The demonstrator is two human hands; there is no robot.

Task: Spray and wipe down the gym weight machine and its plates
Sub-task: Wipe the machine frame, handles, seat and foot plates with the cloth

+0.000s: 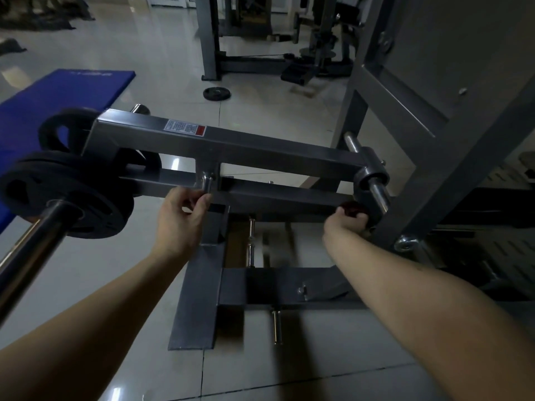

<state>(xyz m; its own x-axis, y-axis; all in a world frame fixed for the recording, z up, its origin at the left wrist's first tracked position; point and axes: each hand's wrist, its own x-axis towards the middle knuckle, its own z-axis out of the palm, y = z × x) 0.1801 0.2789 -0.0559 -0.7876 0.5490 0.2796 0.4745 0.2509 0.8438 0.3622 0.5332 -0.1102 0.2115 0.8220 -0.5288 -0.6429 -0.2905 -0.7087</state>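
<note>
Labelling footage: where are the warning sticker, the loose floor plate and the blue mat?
warning sticker [181, 128]: head view, white text panel.
loose floor plate [223, 94]: head view, top face.
blue mat [58, 92]: head view, top surface.

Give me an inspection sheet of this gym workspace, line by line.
Surface: glossy tiled floor, reflecting light.
Job's things: grey machine arm with a warning label; black weight plates on the chrome sleeve; no spray bottle seen.
Clutter: one loose plate on the floor; blue mat at left.
Grips: left hand curled at the short chrome peg, hold unclear; right hand holds a dark red wad, likely a cloth, against the lower bar.
Cables: thin cable on the far machine.
Surroundings: more gym machines behind, dim light.
</note>
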